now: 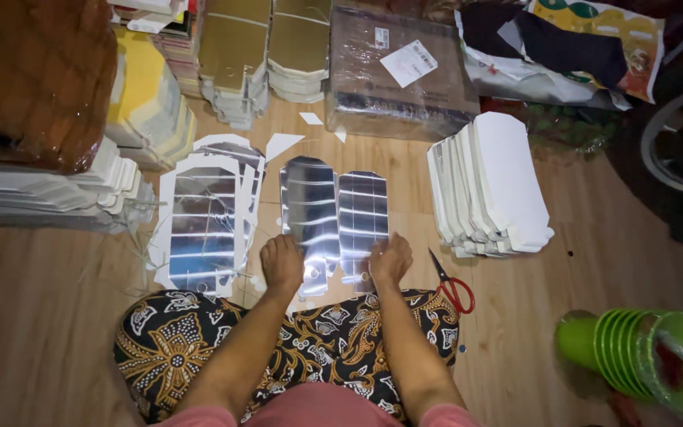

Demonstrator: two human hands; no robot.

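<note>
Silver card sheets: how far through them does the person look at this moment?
Done: a fanned stack of white blanks lies right of the hands. In hand: left hand and right hand press on two silver card pieces. Left: a silver sheet pile and gold stacks lie untouched. Red scissors lie idle.

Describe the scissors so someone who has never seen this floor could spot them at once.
Start at the fanned stack of white card blanks on the wooden floor, right of the silver sheets under both hands. Just below that stack's near left corner, beside the right hand, lie the scissors. Their red handles are the only red thing there.
</note>
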